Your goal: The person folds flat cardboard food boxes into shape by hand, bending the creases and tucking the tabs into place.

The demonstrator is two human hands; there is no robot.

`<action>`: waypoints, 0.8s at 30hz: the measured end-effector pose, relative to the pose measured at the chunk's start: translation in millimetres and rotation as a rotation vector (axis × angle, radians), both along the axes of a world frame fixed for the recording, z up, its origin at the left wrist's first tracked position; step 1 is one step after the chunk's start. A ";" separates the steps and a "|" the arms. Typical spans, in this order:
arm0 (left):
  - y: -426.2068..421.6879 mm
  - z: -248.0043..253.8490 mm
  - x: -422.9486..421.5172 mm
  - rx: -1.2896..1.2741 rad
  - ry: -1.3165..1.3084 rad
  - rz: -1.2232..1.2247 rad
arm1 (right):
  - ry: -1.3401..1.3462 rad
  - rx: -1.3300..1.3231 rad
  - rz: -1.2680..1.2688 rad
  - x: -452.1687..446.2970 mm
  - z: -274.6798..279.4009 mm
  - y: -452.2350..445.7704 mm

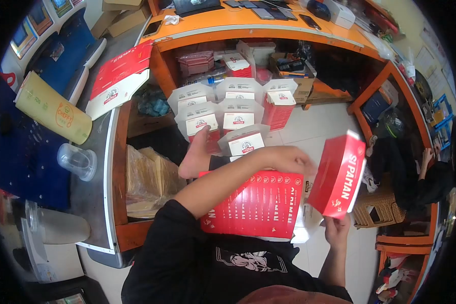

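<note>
A red box (339, 177) printed SI PAMAN stands tilted at the right, and my right hand (336, 229) grips its lower edge. My left hand (295, 161) is just left of the box, blurred, its fingers bent; whether it touches anything is unclear. Below my left forearm, a row of red cartons (253, 205) lies packed side by side on my lap. Beyond my bare foot, several red and white boxes (239, 121) with raised grey-white flaps stand on the floor.
An orange desk (187, 34) with phones on top spans the back. At the left, a grey counter (102, 192) holds flat red cartons (119, 76), a yellow cup roll (53, 109) and a clear cup (77, 162). Another person (435, 177) sits at the far right near a woven basket (380, 205).
</note>
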State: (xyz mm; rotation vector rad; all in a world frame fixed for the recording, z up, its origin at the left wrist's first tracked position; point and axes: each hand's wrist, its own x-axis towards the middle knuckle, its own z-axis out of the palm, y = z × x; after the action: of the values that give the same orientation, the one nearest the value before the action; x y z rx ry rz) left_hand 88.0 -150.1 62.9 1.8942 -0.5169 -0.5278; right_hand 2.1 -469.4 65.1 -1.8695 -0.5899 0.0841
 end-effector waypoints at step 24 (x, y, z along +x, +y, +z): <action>21.1 -30.6 -1.2 -0.316 0.291 -0.046 | 0.532 0.104 0.089 -62.6 -85.5 3.5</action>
State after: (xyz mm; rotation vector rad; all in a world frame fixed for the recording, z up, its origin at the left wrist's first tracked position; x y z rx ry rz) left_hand 86.8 -129.0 32.3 1.4781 -0.4245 -0.6960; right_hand -60.4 -466.0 -20.4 -1.6265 -0.2992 0.5792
